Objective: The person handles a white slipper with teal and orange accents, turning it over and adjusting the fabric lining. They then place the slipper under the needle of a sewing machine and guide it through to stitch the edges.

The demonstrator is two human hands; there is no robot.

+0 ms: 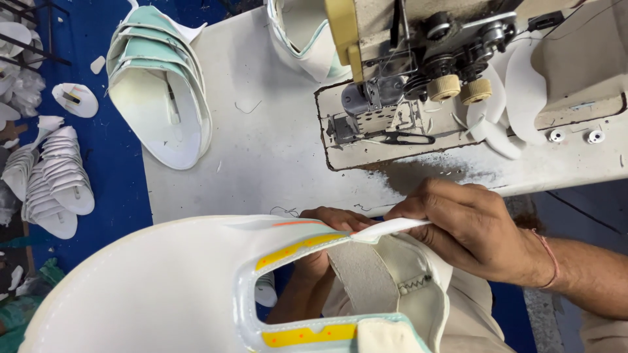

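Both hands pinch white shoe upper [163, 287]: right hand [471, 229], left hand [327, 225].

Bright, even light falls from above, and the white surface [261, 144] looks nearly washed out. Shadows are soft: a faint one lies under the sewing machine [418, 72], a darker one beneath the right hand [471, 229]. The shoe upper [163, 287], close to the lens, is slightly blurred and overexposed. Straight edges bow at the frame's borders.
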